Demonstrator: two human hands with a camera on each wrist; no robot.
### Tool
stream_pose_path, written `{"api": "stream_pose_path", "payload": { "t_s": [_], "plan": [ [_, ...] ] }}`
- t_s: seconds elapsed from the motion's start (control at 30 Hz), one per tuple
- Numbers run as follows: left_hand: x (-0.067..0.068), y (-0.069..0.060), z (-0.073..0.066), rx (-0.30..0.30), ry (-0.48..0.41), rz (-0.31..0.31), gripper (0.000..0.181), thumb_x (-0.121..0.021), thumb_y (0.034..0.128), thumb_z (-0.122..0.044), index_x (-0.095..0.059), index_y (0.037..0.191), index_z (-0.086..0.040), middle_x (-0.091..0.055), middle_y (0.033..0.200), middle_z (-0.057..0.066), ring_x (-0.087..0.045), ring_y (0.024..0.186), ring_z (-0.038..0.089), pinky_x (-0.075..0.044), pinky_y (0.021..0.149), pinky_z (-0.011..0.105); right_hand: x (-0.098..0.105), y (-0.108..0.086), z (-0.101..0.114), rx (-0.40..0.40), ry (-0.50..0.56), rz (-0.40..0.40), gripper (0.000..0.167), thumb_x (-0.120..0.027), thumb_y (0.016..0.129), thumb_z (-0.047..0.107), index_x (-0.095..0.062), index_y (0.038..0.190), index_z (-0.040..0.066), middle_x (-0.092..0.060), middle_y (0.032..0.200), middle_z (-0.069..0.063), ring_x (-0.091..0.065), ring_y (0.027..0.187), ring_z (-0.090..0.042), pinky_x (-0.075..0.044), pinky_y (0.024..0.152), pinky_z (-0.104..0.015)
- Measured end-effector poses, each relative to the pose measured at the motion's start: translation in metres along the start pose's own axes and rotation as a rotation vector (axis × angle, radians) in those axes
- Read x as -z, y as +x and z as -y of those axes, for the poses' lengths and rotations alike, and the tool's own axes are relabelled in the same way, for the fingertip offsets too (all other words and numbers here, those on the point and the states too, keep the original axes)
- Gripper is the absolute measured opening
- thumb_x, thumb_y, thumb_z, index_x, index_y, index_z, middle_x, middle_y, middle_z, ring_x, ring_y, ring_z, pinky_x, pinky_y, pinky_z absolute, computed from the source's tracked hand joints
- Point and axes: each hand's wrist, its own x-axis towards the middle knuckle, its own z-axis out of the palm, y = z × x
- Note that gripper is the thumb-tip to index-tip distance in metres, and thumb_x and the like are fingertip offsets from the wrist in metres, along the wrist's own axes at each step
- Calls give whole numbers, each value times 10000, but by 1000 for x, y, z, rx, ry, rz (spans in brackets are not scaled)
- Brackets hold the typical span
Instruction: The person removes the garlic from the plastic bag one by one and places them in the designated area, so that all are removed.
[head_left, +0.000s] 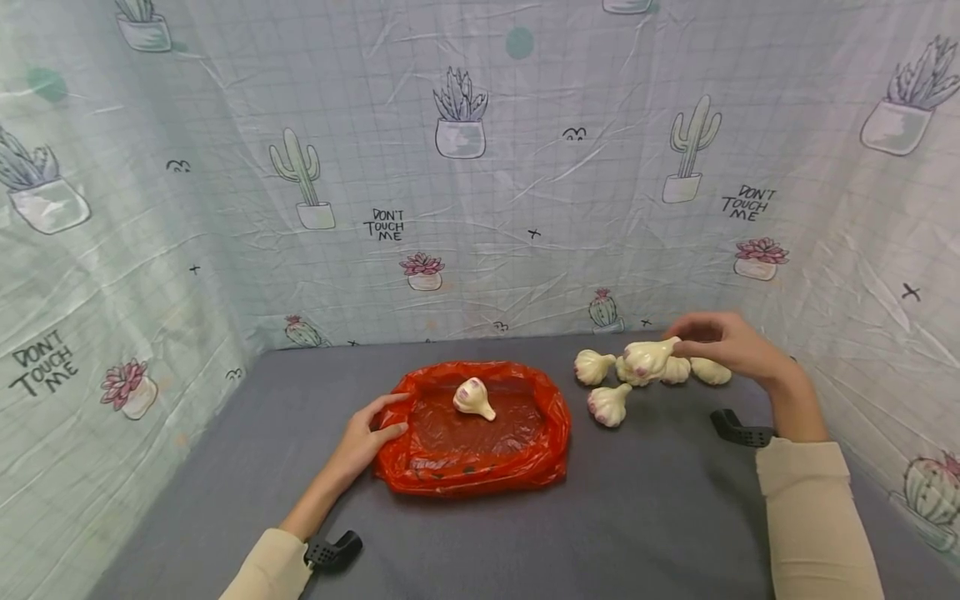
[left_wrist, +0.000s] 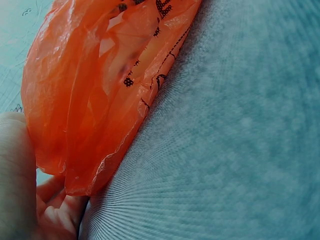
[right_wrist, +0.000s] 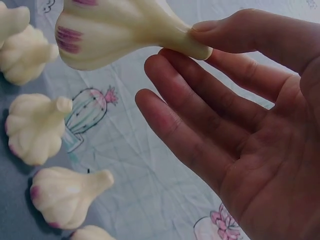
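Note:
Pinched by its stem between thumb and fingertips, a white garlic bulb (head_left: pixel 649 359) hangs from my right hand (head_left: pixel 731 343), raised above the other bulbs. The right wrist view shows its purple-streaked body (right_wrist: pixel 107 32), with the lower fingers of that hand (right_wrist: pixel 220 115) extended beneath. An open red plastic bag (head_left: pixel 480 482) stands on the table with its rim rolled outward. My left hand (head_left: pixel 365 435) holds the bag's left rim, thumb and fingers about the plastic (left_wrist: pixel 90 110). Inside the bag lies one garlic bulb (head_left: pixel 472 397), stem toward the front right.
Right of the bag, several loose bulbs lie on the grey table (head_left: pixel 645 517), including one nearer bulb (head_left: pixel 609 405) and one far-left bulb (head_left: pixel 593 367). A cactus-print curtain (head_left: pixel 525 183) encloses the back and both sides.

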Motion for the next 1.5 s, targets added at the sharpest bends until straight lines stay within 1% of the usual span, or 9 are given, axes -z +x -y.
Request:
{"api": "stream_pose_path", "payload": {
  "t_s": [0.2, 0.3, 0.4, 0.57, 0.7, 0.87, 1.0, 1.2, 1.5],
  "plan": [
    [0, 1, 0, 1, 6, -1, 477, -705, 988, -224, -595, 1451, -189, -600, 1462, 147, -642, 1192, 268, -541, 893, 239, 4, -5, -9, -28, -6, -4, 225, -680, 997, 126, -722, 1189, 15, -749, 1066, 65, -711, 938, -65, -553, 805, -236],
    [0, 0, 1, 1, 15, -8, 476, -707, 986, -224, -598, 1448, -193, -593, 1473, 141, -627, 1224, 291, -536, 906, 244, 6, -7, -13, -39, -8, -7, 237, -672, 998, 118, -715, 1194, -9, -746, 1067, 85, -708, 944, -52, -553, 807, -232],
    [-1, 0, 1, 4, 23, -15, 474, -711, 983, -225, -603, 1445, -200, -586, 1482, 135, -618, 1241, 300, -534, 912, 247, 7, -8, -15, -62, -12, -2, 252, -670, 1000, 126, -710, 1201, -20, -744, 1079, 91, -699, 951, -32, -554, 806, -232],
    [-1, 0, 1, 6, 26, -17, 475, -715, 981, -229, -605, 1442, -199, -591, 1475, 140, -627, 1219, 292, -538, 898, 239, 8, -9, -19, -115, -21, 13, 285, -687, 993, 157, -704, 1213, -24, -736, 1118, 86, -682, 973, -6, -554, 811, -236],
    [0, 0, 0, 4, 17, -11, 474, -712, 983, -232, -602, 1443, -196, -587, 1478, 141, -631, 1204, 288, -543, 889, 233, 9, -8, -24, -128, -24, 17, 295, -693, 984, 134, -693, 1216, -47, -725, 1131, 92, -673, 974, 1, -559, 803, -252],
    [0, -1, -1, 1, 20, -10, 474, -713, 983, -238, -603, 1442, -198, -584, 1483, 137, -633, 1206, 293, -543, 890, 232, 8, -8, -29, -149, -26, 16, 308, -709, 975, 147, -697, 1216, -45, -726, 1145, 72, -667, 973, 8, -567, 808, -268],
    [0, 0, -1, 1, 23, -8, 474, -712, 984, -241, -602, 1443, -198, -582, 1486, 136, -627, 1220, 301, -540, 895, 231, 8, -8, -31, -167, -28, 21, 307, -712, 976, 157, -702, 1214, -36, -721, 1174, 29, -663, 970, 11, -569, 813, -273],
    [0, 0, 0, -4, 18, -12, 474, -719, 977, -227, -608, 1437, -192, -594, 1471, 141, -627, 1221, 303, -539, 895, 232, 7, -8, -33, -186, -21, 35, 335, -709, 978, 165, -688, 1229, -56, -712, 1218, -24, -660, 982, 7, -567, 817, -274],
    [0, 0, -1, -11, 19, -12, 473, -713, 982, -220, -603, 1441, -192, -595, 1473, 137, -632, 1219, 300, -538, 898, 237, 6, -8, -37, -179, 2, 49, 295, -713, 966, 135, -702, 1198, -47, -727, 1140, 6, -658, 952, 2, -557, 797, -262]
  ]
}}
